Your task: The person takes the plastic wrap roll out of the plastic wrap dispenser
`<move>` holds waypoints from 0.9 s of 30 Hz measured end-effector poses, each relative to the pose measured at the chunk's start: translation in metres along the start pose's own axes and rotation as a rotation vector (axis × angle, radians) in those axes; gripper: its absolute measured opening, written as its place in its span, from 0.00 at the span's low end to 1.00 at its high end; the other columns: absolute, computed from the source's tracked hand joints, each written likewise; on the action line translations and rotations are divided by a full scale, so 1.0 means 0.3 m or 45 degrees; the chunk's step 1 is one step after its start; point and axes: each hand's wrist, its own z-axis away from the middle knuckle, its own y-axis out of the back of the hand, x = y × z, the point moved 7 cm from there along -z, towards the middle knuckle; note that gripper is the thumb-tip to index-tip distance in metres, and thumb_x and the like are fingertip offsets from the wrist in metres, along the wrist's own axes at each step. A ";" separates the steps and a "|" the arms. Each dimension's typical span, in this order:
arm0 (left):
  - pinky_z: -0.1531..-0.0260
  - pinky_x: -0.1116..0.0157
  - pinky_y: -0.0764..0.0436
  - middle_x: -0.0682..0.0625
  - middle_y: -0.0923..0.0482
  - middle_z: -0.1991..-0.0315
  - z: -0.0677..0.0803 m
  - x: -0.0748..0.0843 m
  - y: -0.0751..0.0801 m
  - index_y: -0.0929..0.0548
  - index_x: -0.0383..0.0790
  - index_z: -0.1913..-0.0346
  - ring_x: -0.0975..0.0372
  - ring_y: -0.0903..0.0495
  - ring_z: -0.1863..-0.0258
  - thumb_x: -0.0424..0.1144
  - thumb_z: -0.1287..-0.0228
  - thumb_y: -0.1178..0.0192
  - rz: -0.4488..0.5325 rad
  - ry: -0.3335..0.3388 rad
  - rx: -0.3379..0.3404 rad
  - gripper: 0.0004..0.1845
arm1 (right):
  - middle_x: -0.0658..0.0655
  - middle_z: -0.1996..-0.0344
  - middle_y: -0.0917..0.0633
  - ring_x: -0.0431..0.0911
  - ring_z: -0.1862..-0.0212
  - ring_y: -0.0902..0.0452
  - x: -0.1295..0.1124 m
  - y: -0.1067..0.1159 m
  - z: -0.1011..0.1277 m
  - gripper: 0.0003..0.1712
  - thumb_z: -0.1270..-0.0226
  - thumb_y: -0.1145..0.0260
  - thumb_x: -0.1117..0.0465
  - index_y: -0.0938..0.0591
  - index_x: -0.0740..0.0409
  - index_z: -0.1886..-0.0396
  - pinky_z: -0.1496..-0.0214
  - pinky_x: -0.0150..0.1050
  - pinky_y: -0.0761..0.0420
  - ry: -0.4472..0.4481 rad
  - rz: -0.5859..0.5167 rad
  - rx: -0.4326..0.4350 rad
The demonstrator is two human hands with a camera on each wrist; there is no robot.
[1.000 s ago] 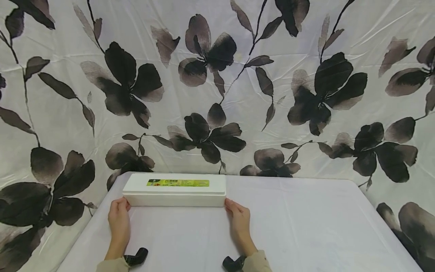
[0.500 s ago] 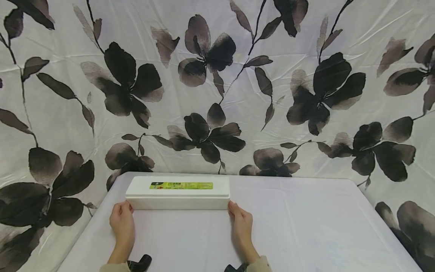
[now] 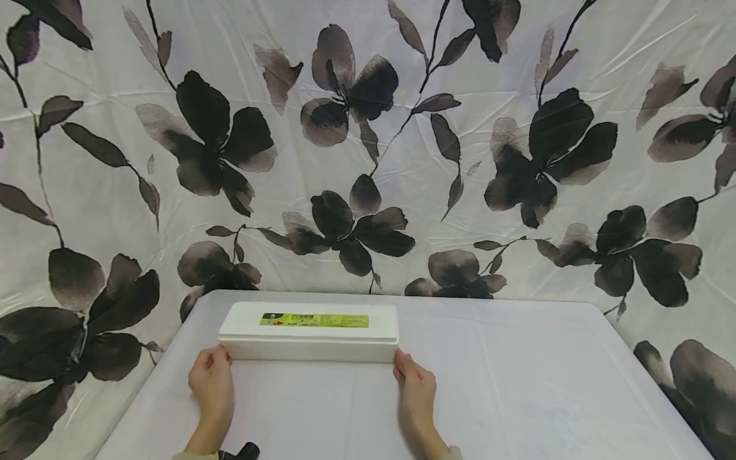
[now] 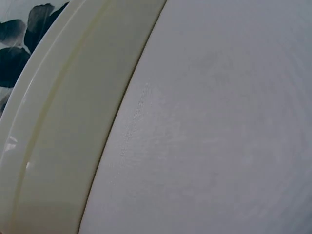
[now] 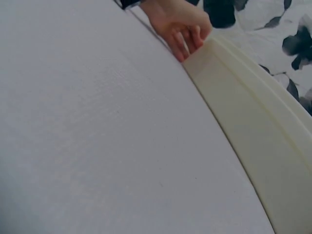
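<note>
A long white lidded box [image 3: 310, 350] lies crosswise on the table, its lid bearing a yellow-green label [image 3: 314, 320] with small print. At its left front corner is my left hand [image 3: 214, 383], gripping with curled fingers. My right hand [image 3: 416, 396] holds the right end, thumb and fingers at the front corner. Close up in the left wrist view, the front wall of the box [image 4: 83, 107] meets the tabletop. The right wrist view looks along the same wall [image 5: 243, 117] toward my left hand [image 5: 178, 24] at the far corner.
A white-covered table [image 3: 517, 383] spreads under the box, its back edge just behind it. Beyond hangs a white curtain [image 3: 448, 38] printed with dark flowers. A black wrist device [image 3: 244, 451] sits at my left wrist.
The box has slid toward me and slightly right, away from the table's back edge. Both hands have moved with it, keeping to its two ends.
</note>
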 end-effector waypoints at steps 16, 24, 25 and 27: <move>0.75 0.81 0.25 0.48 0.18 0.74 0.068 0.035 -0.017 0.18 0.27 0.64 0.73 0.23 0.77 0.30 0.33 0.48 0.010 -0.021 -0.025 0.09 | 0.72 0.41 0.23 0.58 0.38 0.26 -0.021 0.086 0.022 0.24 0.20 0.50 0.60 0.26 0.80 0.41 0.45 0.36 0.22 -0.060 -0.018 0.008; 0.72 0.80 0.23 0.44 0.16 0.68 0.105 0.032 -0.034 0.18 0.26 0.63 0.75 0.21 0.74 0.30 0.32 0.47 0.033 0.044 -0.080 0.10 | 0.73 0.41 0.25 0.58 0.37 0.27 -0.033 0.139 0.036 0.25 0.20 0.52 0.60 0.27 0.80 0.41 0.45 0.35 0.21 -0.103 0.009 0.022; 0.72 0.80 0.23 0.42 0.16 0.66 0.110 0.032 -0.037 0.18 0.26 0.62 0.75 0.21 0.73 0.31 0.32 0.48 0.030 0.053 -0.091 0.10 | 0.73 0.41 0.24 0.58 0.37 0.27 -0.035 0.146 0.036 0.24 0.20 0.52 0.61 0.27 0.80 0.41 0.46 0.35 0.21 -0.101 0.013 0.029; 0.71 0.80 0.22 0.38 0.16 0.62 0.120 0.034 -0.043 0.18 0.26 0.61 0.76 0.21 0.72 0.31 0.31 0.48 0.030 0.066 -0.106 0.11 | 0.73 0.42 0.24 0.58 0.38 0.26 -0.038 0.159 0.035 0.24 0.20 0.52 0.61 0.27 0.80 0.41 0.46 0.35 0.21 -0.103 0.023 0.040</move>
